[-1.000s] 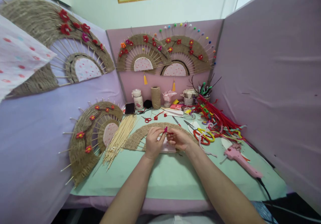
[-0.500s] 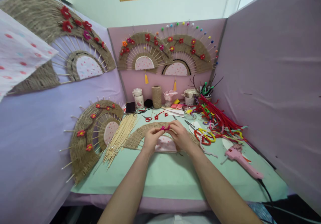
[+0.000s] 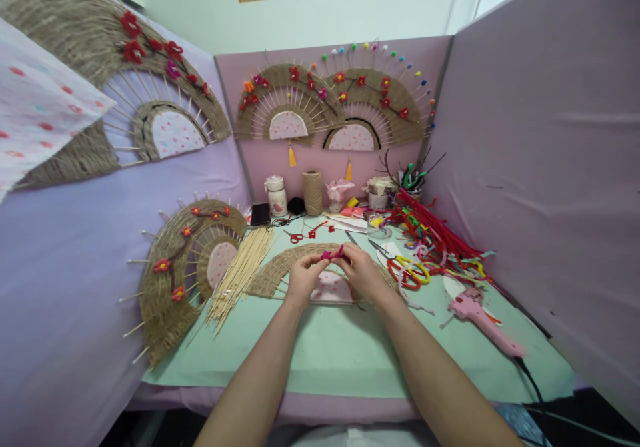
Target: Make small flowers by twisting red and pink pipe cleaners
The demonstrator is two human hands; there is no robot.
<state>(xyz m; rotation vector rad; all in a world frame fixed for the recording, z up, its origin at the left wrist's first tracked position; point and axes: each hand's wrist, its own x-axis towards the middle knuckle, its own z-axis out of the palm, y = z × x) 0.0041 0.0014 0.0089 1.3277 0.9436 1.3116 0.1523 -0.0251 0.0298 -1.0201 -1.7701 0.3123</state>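
My left hand [image 3: 305, 277] and my right hand [image 3: 361, 272] meet over a half-round woven jute fan [image 3: 273, 273] lying on the green mat [image 3: 330, 347]. Both hands pinch a small magenta pipe-cleaner piece [image 3: 331, 254] between thumb and fingertips, held just above the fan's top edge. The fan's pink dotted centre [image 3: 330, 289] shows between my wrists.
A bundle of bamboo skewers [image 3: 240, 270] lies left of the fan, and a finished fan [image 3: 183, 267] leans on the left wall. To the right lie yellow-red scissors [image 3: 407, 270], a heap of pipe cleaners [image 3: 435, 240] and a pink glue gun [image 3: 483, 323]. A twine spool [image 3: 312, 193] and jars stand at the back.
My hands rose a little toward the fan's top edge and closed together on the magenta piece; the right hand moved left to meet the left. The view shifted slightly.
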